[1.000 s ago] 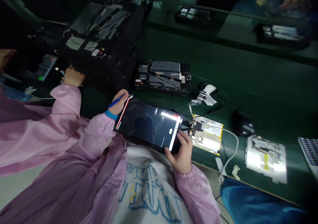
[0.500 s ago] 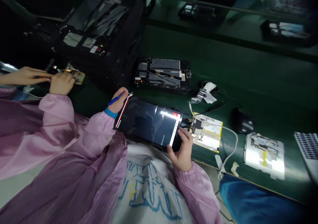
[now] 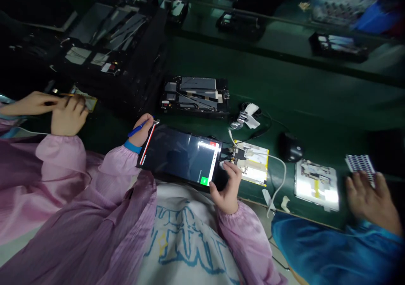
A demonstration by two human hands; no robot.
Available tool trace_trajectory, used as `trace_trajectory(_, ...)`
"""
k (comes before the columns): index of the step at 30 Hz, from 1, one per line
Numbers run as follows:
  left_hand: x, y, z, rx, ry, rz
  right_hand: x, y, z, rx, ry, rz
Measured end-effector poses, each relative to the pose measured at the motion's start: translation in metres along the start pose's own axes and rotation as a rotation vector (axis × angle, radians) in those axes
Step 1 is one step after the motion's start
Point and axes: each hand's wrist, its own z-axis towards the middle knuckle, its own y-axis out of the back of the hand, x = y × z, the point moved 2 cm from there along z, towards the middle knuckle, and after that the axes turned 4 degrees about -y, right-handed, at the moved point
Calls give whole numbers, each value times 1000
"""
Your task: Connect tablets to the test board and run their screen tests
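**A:** Far left, a neighbour in a pink sleeve has two hands [image 3: 63,112] busy on a small flat part. They're working at the table [image 3: 316,103] edge, just in front of the stacked black trays [image 3: 110,61].

**B:** Now the wearer's left hand [image 3: 141,131]: fingers closed on the left end of the tablet [image 3: 177,156], with a blue pen [image 3: 136,129] pinched in the same grip.

**A:** The tablet sits at the table's near edge, partly over the lap. It's screen up and lit, with a green patch [image 3: 205,179] glowing near its right end.

**B:** Right hand [image 3: 226,188] on that end, fingers curled underneath, thumb on the glass beside the green patch.

**A:** Beyond the tablet, an opened device [image 3: 194,95] lies flat on the table.

**B:** Just right of the tablet there's a yellow-edged board [image 3: 253,167]. A white cable [image 3: 283,175] loops past it, then comes a dark mouse [image 3: 289,148].

**A:** Far right, a hand in a blue sleeve [image 3: 370,196] lies spread, fingertips at the near edge of a sticker sheet [image 3: 360,163].
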Motion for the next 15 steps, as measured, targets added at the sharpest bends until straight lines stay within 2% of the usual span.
trace_trajectory(4, 0, 0, 2, -12, 20, -25, -26, 29, 9, -115, -189, -112)
trace_trajectory(6, 1, 0, 3, 1, 22, -44, -43, 44, 19, -104, -302, -220)
trace_trajectory(8, 2, 0, 3, 13, 18, -49, -58, 52, 29, -53, -340, -324)
trace_trajectory(10, 3, 1, 4, 15, 15, -47, -67, 54, 39, 2, -317, -429)
trace_trajectory(15, 5, 2, 4, -2, 35, -52, -75, 41, 50, 100, -313, -575)
